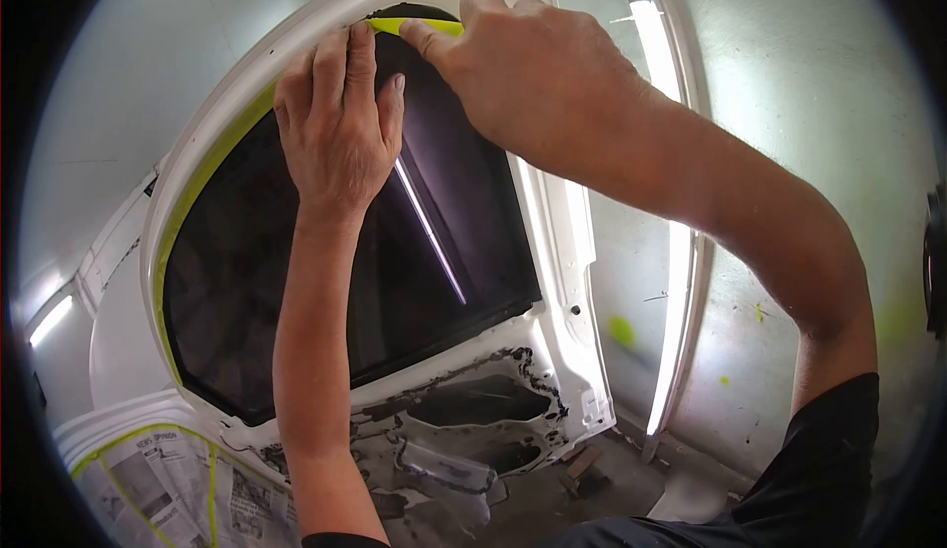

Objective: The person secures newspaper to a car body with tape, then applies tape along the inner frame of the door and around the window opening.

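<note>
I am noting yellow tape (211,161) lining the window (434,262) from eight to eleven o'clock, right fingers (431,43) pinching a strip (446,27) near twelve, left fingers (330,73) extending unclenched, three-to-six showing none.

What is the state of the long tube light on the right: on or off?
On: the tube light glows bright white.

The single view looks from the person's head, forward and slightly down past the left forearm (314,351) and the right forearm (740,188). It faces the white metal vehicle door (575,341) at arm's reach, taking in the door's curved top edge and lower right corner. The wide lens bows the long white tube light (679,282) beside the door's right edge, and a dark round border rims the view.
</note>
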### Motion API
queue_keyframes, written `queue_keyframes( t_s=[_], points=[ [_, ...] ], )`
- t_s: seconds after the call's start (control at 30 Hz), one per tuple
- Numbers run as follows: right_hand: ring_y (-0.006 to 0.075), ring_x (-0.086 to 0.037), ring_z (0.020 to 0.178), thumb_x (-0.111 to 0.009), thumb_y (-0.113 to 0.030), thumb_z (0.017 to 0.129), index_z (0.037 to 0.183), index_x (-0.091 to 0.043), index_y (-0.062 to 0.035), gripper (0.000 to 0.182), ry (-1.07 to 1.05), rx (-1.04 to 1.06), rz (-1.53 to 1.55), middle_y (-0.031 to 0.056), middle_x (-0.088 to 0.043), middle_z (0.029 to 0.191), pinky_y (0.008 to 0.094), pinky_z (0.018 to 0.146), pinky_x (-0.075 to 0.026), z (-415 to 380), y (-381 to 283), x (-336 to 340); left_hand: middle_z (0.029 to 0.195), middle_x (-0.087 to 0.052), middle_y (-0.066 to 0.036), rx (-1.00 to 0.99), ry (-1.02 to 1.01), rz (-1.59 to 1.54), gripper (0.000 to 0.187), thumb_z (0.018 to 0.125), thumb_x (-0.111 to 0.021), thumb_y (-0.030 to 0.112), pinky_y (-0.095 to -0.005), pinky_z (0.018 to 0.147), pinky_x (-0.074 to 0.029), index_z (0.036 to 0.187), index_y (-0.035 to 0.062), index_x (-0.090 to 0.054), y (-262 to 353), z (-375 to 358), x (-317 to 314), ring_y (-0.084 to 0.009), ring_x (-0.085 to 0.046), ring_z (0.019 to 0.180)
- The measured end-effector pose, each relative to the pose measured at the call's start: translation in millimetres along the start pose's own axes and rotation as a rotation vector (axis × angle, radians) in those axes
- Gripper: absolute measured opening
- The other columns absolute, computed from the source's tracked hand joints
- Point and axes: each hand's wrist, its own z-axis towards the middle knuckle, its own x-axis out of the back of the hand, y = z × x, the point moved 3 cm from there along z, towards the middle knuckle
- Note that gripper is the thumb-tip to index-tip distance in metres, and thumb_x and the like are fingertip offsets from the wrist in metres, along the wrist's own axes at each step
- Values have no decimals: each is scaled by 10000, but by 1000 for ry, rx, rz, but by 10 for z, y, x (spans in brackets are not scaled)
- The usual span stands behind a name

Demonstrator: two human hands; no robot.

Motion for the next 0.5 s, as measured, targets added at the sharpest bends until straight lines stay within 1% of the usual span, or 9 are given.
queue_keyframes(
  t_s=[0.03,0.07,0.1,0.17,0.2,0.37,0.4,0.47,0.5],
  points=[
    [335,-756,820,-500,-164,1055,1289,-659,-33,312,13,3,15,225,-659,971,409,703,-642,1,-7,5,1334,-583,-85,0,10,-5,584,897,-745,329,-443,1017,-452,1401,63,-620,-7,-1,-10,-293,-544,1189],
    [348,-761,831,-492,-174,1070,1200,-700,33,321,25,5,30,234,-663,971,404,705,-648,1,-11,5,1330,-585,-86,0,20,-11,581,897,-745,326,-444,1016,-455,1400,63,-621,-10,-5,-21,-294,-544,1189],
    [345,-761,831,-490,-166,1070,1193,-706,27,315,28,5,2,233,-671,971,407,705,-646,10,6,-1,1326,-587,-87,0,28,-17,578,898,-745,323,-444,1014,-457,1400,63,-622,-11,-9,-25,-294,-544,1189],
    [338,-761,832,-487,-152,1070,1180,-716,15,305,35,6,-55,229,-686,969,414,704,-643,51,67,-16,1327,-580,-109,7,3,-22,569,917,-736,311,-464,1055,-461,1417,67,-613,-2,-4,-10,-308,-536,1201],
    [336,-762,835,-495,-145,1062,1180,-718,8,295,13,2,-33,224,-696,966,416,713,-642,75,87,-20,1328,-576,-120,10,-10,-25,565,926,-731,305,-473,1075,-462,1425,69,-609,1,0,-3,-315,-532,1207],
    [336,-762,857,-527,-135,1032,1176,-724,-25,268,-62,27,42,201,-734,942,420,759,-636,190,171,-16,1339,-567,-111,14,-5,-11,583,911,-747,303,-474,1058,-466,1430,77,-607,19,-19,-11,-312,-522,1211],
    [321,-759,827,-521,-136,1026,1253,-695,-67,295,-71,27,44,192,-721,927,419,731,-634,189,176,-4,1343,-565,-109,18,-10,-11,587,908,-749,304,-474,1055,-466,1431,78,-606,21,-16,-9,-311,-519,1213],
    [292,-754,769,-509,-138,1013,1408,-638,-151,415,-90,28,49,174,-697,897,416,673,-629,172,180,19,1348,-559,-109,26,-12,-10,589,905,-748,303,-475,1057,-462,1431,80,-604,31,-5,5,-313,-513,1217],
    [298,-753,775,-513,-138,1012,1419,-626,-152,422,-76,22,35,182,-690,919,415,675,-628,152,159,22,1351,-556,-108,29,-12,-10,589,904,-747,302,-475,1058,-460,1431,81,-604,35,2,9,-314,-510,1219]
  ],
)
